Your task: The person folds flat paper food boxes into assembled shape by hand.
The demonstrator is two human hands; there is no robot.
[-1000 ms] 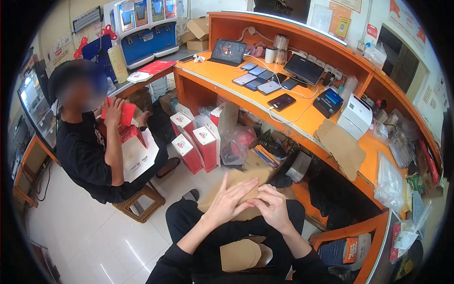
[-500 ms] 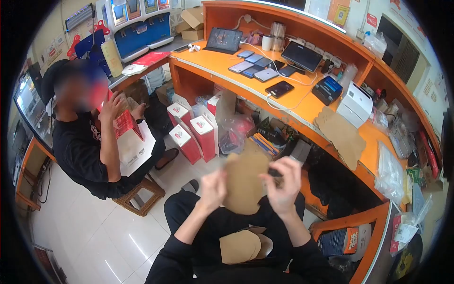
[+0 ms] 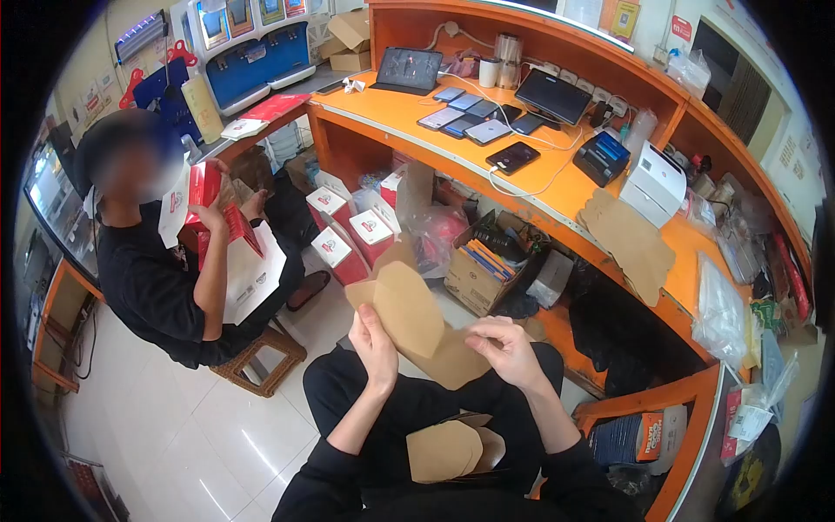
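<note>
My left hand [image 3: 376, 348] grips the left side of a brown cardboard box [image 3: 409, 309], thumb on its face. The box is partly unfolded, with panels and flaps standing at angles. At its lower right flap, my right hand [image 3: 506, 350] is closed, thumb and fingertips pinched on the flap's edge. On my lap sits a second brown cardboard box [image 3: 444, 452], its rounded flaps folded up.
At left, a seated co-worker [image 3: 139, 261] holds a red and white carton [image 3: 228, 222]. Several red and white cartons [image 3: 330, 248] stand on the floor. The orange counter [image 3: 348, 113] bears phones, a printer [image 3: 654, 184] and flat brown cardboard sheets [image 3: 631, 244].
The brown cardboard has opened from a flat piece into a partly folded-out box. My left hand has moved slightly left, my right hand slightly down. The co-worker's carton has also opened out.
</note>
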